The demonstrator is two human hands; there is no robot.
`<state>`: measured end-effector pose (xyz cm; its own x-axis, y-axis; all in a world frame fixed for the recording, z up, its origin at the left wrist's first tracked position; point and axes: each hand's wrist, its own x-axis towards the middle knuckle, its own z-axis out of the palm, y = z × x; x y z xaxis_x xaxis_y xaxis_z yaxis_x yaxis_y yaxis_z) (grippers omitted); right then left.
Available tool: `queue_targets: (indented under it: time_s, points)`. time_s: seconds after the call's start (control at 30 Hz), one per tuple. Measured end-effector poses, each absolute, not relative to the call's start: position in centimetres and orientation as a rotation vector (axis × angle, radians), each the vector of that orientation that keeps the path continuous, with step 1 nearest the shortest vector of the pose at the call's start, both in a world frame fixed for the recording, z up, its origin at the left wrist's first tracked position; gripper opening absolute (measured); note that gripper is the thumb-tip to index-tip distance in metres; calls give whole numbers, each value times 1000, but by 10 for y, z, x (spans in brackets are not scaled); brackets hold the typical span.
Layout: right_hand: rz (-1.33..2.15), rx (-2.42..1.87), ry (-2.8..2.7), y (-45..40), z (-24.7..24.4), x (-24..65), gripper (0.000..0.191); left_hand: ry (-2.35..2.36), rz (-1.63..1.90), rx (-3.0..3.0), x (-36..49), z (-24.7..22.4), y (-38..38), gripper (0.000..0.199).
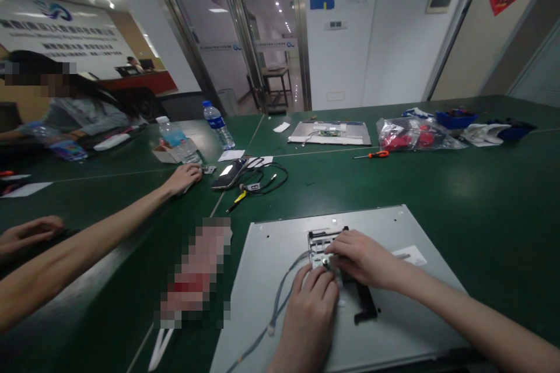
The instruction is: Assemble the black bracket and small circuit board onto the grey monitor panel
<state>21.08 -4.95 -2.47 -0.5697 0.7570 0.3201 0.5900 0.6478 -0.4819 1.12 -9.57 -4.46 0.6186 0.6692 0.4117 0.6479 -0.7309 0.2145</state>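
Observation:
A pale grey flat panel (249, 280) lies on the green table in front of me. Near its middle sits a slotted metal bracket (317, 243) with black edges. My left hand (311, 303) has its fingers bent over the bracket's near edge. From the right, my right hand (365, 257) reaches in with curled fingers at the bracket; what its fingertips pinch is hidden. A small round metal part (325, 262) shows between the hands. Grey cables (279, 297) run from the bracket toward the panel's near left edge. An L-shaped black piece (366, 303) lies below my right hand.
A co-worker's arm (109, 227) reaches in from the left. Beyond lie a phone (230, 173), a black cable (280, 182), a water bottle (217, 125), an orange screwdriver (377, 155), another panel (297, 133) and a plastic bag (415, 135). A blurred pinkish item (196, 274) lies left of my panel.

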Motion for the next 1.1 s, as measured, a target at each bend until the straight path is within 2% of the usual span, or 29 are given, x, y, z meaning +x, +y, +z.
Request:
queue_targets:
  time_s: [0.27, 0.47, 0.7, 1.1]
  points:
    - [568, -1175, -2131, -38, -49, 202, 23, 1133, 758, 2809, 13, -46, -97, 21]
    - [623, -1220, -2097, -36, -50, 203, 22, 1164, 738, 2793, 15, -46, -96, 23]
    - [640, -1213, -2060, -36, -49, 203, 20, 1131, 749, 2827, 14, -46, -96, 35]
    - [654, -1234, -2041, -36, -48, 205, 20, 1152, 756, 2820, 16, -49, -96, 33]
